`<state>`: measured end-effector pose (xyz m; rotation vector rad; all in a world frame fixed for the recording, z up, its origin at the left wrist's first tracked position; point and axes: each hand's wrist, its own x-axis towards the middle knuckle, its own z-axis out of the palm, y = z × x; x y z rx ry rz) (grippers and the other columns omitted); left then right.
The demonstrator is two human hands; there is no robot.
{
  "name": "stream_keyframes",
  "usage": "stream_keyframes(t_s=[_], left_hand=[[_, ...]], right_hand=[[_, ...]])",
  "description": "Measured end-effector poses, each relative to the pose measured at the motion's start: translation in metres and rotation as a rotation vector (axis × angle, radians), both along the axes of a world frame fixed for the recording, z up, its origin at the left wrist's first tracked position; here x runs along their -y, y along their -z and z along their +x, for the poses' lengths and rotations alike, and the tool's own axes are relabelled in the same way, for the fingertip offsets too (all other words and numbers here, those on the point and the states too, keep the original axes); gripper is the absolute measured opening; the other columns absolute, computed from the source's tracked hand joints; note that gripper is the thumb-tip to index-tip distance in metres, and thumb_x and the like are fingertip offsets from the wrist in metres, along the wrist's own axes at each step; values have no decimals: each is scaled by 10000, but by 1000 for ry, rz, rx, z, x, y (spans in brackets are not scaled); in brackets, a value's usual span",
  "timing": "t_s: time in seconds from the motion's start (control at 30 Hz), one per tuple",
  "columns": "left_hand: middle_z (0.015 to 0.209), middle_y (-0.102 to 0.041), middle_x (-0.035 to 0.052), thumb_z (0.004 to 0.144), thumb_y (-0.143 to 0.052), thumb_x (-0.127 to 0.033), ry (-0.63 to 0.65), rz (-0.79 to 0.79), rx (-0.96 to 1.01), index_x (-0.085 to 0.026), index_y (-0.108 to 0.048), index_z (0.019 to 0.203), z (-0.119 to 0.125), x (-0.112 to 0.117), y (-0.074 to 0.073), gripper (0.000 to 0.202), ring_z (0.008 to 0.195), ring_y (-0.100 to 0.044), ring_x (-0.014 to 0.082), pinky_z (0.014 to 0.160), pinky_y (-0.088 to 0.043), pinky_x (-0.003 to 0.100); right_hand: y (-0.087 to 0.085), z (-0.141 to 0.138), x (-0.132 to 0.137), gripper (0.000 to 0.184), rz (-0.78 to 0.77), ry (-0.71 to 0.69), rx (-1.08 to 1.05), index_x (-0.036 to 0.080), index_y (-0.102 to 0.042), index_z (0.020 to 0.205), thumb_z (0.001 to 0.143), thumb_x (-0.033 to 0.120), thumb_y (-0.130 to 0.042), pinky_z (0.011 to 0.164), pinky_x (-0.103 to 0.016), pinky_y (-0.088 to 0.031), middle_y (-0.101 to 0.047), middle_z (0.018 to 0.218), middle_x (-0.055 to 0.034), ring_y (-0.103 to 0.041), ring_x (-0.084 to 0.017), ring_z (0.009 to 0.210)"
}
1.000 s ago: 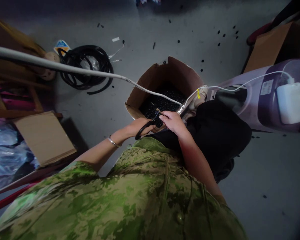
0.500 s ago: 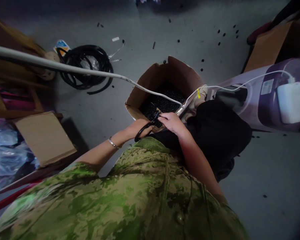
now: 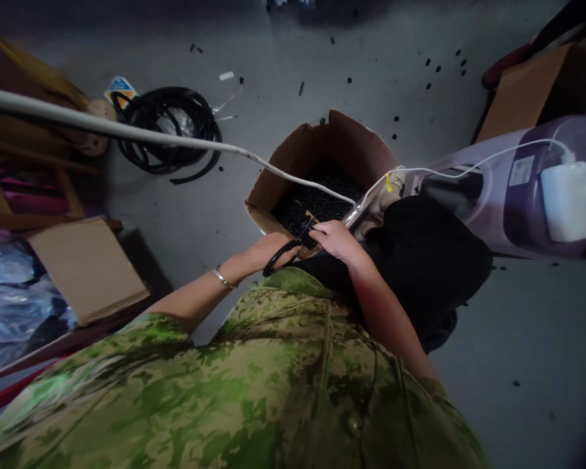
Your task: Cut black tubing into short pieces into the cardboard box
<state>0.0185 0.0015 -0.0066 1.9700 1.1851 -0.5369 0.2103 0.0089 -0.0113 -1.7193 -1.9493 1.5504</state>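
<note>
My left hand [image 3: 276,249], with a silver bracelet at the wrist, is closed around what look like black-handled scissors [image 3: 272,264]. A black loop curves beneath its fingers, and the tool's front part points up and right toward my other hand. My right hand [image 3: 336,240] is closed, its thumb and fingertips pinched on something small that I cannot make out. Both hands are over the near edge of an open cardboard box [image 3: 283,140]. Inside it lies a heap of small black pieces [image 3: 317,192]. A small tan scrap [image 3: 309,215] shows just beyond my fingertips.
A white cable [image 3: 176,138] crosses above the box. A coil of black tubing [image 3: 209,130] lies on the floor at left, near a cardboard sheet [image 3: 90,270]. At right stand a pale purple plastic stool [image 3: 501,156] with a white charger [image 3: 570,200], and another box [image 3: 522,91]. Black bits dot the floor.
Almost nothing differs. Both hands keep their places at the box's near edge, with only a very slight shift in the right fingertips.
</note>
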Motion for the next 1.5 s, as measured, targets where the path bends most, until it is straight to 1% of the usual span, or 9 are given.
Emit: stream_keyframes(t_s=[0.13, 0.27, 0.4, 0.53, 0.7, 0.9, 1.17, 1.3, 1.5], left_hand=[[945, -765, 162, 971, -370, -422, 33, 57, -17, -148, -750, 929, -1, 4, 5, 471, 890, -723, 285, 765, -547, 333], [1005, -766, 185, 991, -349, -447, 48, 92, -97, -138, -757, 976, 1, 5, 3, 512, 958, -728, 317, 806, -562, 366], [985, -768, 180, 1002, -336, -458, 38, 109, -129, -138, -770, 983, 4, 5, 2, 540, 959, -732, 304, 824, -565, 356], [959, -771, 156, 999, -354, -461, 22, 124, -100, -160, -779, 993, 5, 8, 7, 521, 947, -733, 274, 842, -560, 327], [992, -761, 201, 998, -350, -458, 14, 131, -144, -129, -763, 1012, 6, 10, 14, 529, 955, -734, 323, 827, -571, 379], [968, -764, 159, 974, -419, -446, 57, 62, 38, -152, -725, 1012, -5, 3, 15, 427, 920, -734, 286, 771, -559, 326], [856, -747, 137, 966, -419, -490, 95, 37, 242, -154, -706, 906, -24, -3, 22, 446, 768, -701, 230, 692, -524, 288], [822, -740, 139, 955, -428, -495, 94, 57, 211, -156, -709, 866, -21, -3, 17, 450, 754, -698, 240, 686, -526, 299], [902, -758, 163, 957, -398, -444, 57, 67, 11, -152, -736, 903, -7, -3, 0, 450, 869, -724, 289, 739, -547, 329]], right_hand=[[4, 2, 1, 370, 8, 18, -6, 179, -511, 543, 908, 224, -557, 588, -270, -230, -409, 562, 38, -380, -120, 615], [6, 3, 2, 369, 11, 31, -2, 180, -517, 551, 911, 254, -551, 597, -268, -245, -428, 559, 33, -399, -121, 617], [8, 4, 2, 366, -8, 46, 21, 181, -526, 562, 914, 280, -547, 601, -266, -261, -467, 570, 25, -427, -123, 620], [8, 5, 2, 368, -21, 66, 22, 184, -504, 561, 914, 277, -546, 605, -267, -276, -499, 580, 16, -455, -128, 625], [6, 7, 2, 363, -46, 94, -6, 194, -465, 561, 913, 249, -532, 594, -261, -292, -487, 550, 25, -457, -125, 588], [-2, 7, 2, 324, -193, 127, -139, 198, -476, 596, 909, 270, -525, 519, -236, -303, -477, 521, 53, -434, -98, 463], [-11, 6, 2, 286, -177, 46, -213, 183, -551, 631, 903, 273, -547, 509, -225, -309, -515, 533, 54, -442, -90, 453], [-7, 5, 1, 317, -124, 1, -184, 177, -545, 600, 909, 246, -553, 555, -231, -307, -514, 532, 47, -449, -93, 506], [-3, 4, 0, 315, -50, 34, -117, 167, -566, 590, 898, 236, -569, 611, -247, -302, -507, 537, 42, -472, -105, 579]])
